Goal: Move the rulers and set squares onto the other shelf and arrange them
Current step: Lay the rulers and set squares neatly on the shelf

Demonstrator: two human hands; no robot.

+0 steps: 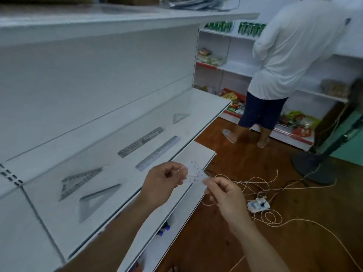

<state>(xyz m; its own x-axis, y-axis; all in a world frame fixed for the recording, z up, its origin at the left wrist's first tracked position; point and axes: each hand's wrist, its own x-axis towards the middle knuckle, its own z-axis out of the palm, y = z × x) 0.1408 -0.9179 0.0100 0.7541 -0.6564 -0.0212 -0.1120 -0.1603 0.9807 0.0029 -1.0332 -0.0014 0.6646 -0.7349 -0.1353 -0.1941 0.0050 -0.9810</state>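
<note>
Both my hands hold a small clear set square [194, 173] in front of the white shelf [137, 107]. My left hand [164, 180] pinches its left side and my right hand [224, 195] pinches its lower right end. On the shelf lie two grey rulers: a thick one [140, 142] and a flat one [158, 153] beside it. Two large set squares [78, 182] [96, 201] lie at the shelf's left. A small set square [180, 117] lies at the far right.
A lower shelf [176, 218] juts out beneath, holding small blue-capped items [164, 229]. String [275, 216] and a power strip [258, 206] lie on the wooden floor. A person in a white shirt [290, 55] stands at far shelves of goods. A fan base [312, 169] stands at right.
</note>
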